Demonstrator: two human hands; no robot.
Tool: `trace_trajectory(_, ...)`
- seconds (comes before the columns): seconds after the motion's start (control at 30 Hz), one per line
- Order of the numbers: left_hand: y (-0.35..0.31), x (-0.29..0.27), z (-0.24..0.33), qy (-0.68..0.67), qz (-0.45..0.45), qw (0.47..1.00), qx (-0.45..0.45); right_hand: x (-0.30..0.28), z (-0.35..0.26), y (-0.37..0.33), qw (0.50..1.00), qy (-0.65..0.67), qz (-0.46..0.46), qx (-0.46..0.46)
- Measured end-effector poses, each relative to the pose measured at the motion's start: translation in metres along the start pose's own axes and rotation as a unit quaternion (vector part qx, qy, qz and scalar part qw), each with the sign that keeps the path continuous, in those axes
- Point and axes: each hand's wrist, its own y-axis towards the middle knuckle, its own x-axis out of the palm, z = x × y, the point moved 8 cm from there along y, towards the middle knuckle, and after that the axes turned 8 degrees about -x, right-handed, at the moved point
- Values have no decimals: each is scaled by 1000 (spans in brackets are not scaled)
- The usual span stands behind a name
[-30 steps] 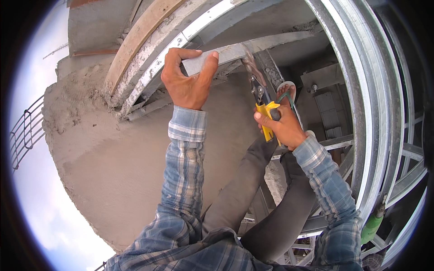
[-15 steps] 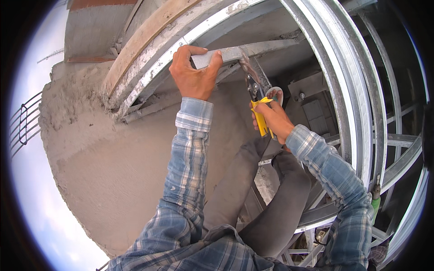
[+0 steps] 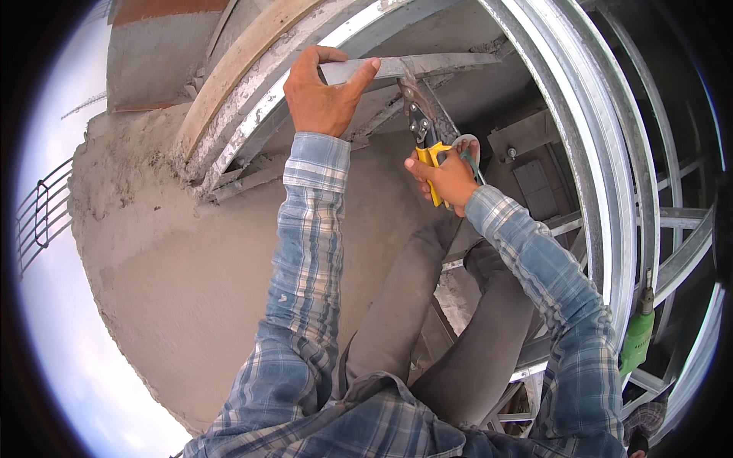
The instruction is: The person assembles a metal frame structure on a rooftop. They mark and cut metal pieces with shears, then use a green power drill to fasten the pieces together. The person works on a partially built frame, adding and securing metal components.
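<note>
My left hand [image 3: 324, 95] grips the near end of a grey metal channel [image 3: 388, 69], thumb on one side and fingers over the other. From there the channel runs off to the right toward the concrete. In my right hand [image 3: 452, 180] is a pair of tin snips [image 3: 421, 126] with yellow handles, my fingers wrapped round them. The jaws point upward and meet the channel's edge a little right of my left hand. How deep they bite cannot be made out. Behind my right hand is a small round pale thing [image 3: 464, 142], partly hidden.
Curved-looking metal studs [image 3: 584, 130] stand close on my right, with a green power drill [image 3: 637, 340] hanging among them. A rough concrete slab [image 3: 191, 259] fills the left, ending at open sky. Rebar [image 3: 42, 214] sticks out beyond it. A wooden board [image 3: 240, 76] lies at upper left.
Both hands have shifted slightly up and left in view, the channel rising with them. My right fingers now wrap the snips' handles more closely. More of the green drill shows.
</note>
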Motion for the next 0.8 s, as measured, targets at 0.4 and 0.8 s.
trace_trajectory(0.4, 33, 6, -39, 33, -231, 970, 61, -9, 14, -77, 995, -19, -72, -72)
trace_trajectory(0.8, 47, 23, -37, 62, -343, 933, 90, -40, -34, -98, 950, -243, 43, -194)
